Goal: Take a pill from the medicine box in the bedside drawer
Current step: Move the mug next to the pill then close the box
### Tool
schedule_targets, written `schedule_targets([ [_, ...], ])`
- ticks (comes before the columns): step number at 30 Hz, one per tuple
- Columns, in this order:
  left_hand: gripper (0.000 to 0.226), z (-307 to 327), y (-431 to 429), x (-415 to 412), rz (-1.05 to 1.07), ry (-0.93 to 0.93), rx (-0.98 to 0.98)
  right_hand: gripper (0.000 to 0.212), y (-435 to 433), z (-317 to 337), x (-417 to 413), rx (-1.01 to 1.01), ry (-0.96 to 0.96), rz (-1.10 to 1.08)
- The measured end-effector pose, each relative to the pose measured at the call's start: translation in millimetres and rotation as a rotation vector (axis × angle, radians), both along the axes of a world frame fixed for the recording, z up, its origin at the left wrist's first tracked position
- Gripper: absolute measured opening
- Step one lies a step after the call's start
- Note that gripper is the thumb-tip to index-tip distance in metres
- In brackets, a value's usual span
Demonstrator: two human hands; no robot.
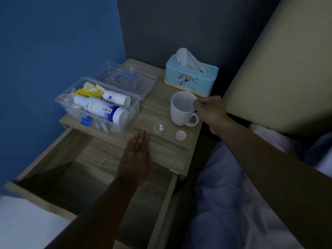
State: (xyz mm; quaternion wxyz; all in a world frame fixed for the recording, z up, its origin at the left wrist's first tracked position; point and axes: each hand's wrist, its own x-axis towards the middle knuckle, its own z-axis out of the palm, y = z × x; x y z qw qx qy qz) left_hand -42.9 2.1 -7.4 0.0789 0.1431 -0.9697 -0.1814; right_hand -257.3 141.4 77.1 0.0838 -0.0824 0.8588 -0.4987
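Note:
The clear medicine box (133, 105) stands open on the left of the bedside table, holding white bottles and yellow packets; its lid with a blue handle (124, 79) lies folded back behind it. A small clear pill pot (158, 127) with white pills in it sits on the tabletop, and its pink cap (181, 135) lies to the right. My left hand (136, 155) rests flat, palm down, on the table's front edge. My right hand (210, 112) grips the white mug (182, 110) at its rim and handle. The drawer (86, 177) below is pulled out.
A light blue tissue box (191, 78) stands at the back right of the wooden table (167, 155). A blue wall is to the left, a beige headboard (278, 69) to the right, and pale bedding (233, 203) at lower right.

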Motion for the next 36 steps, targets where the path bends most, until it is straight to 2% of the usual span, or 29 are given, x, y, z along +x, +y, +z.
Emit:
schedule_targets([
  [5, 0.062, 1, 1, 1, -0.003, 0.024, -0.001, 0.037, -4, -1, 3, 0.008, -0.016, 0.014],
  [8, 0.058, -1, 0, 0, 0.010, 0.009, -0.006, 0.028, -7, -3, 5, 0.024, -0.018, 0.020],
  [13, 0.056, -1, 0, 0, 0.020, 0.027, 0.017, 0.034, -5, -6, 5, 0.023, -0.018, 0.036],
  [16, 0.055, 0, 1, 1, 0.018, 0.047, 0.022, 0.028, -5, -4, 5, 0.088, 0.063, 0.086],
  [18, 0.056, -1, 1, 0, 0.008, 0.035, 0.018, 0.036, -8, -1, 8, 0.135, 0.143, 0.160],
  [20, 0.059, -2, -1, 0, 0.006, 0.018, 0.014, 0.058, -13, 3, 15, 0.178, 0.245, 0.273],
  [23, 0.062, -3, -1, 0, 0.009, 0.013, 0.017, 0.073, -21, -3, 19, 0.361, 0.354, 0.427],
  [26, 0.063, -3, -2, 0, -0.004, 0.015, 0.016, 0.072, -25, -6, 17, 0.437, 0.400, 0.427],
  [33, 0.059, -3, -3, 0, -0.025, 0.021, 0.024, 0.076, -27, -6, 18, 0.446, 0.425, 0.432],
  [36, 0.052, -1, -7, -2, -0.041, -0.012, 0.063, 0.093, -24, -7, 25, 0.474, 0.391, 0.460],
])
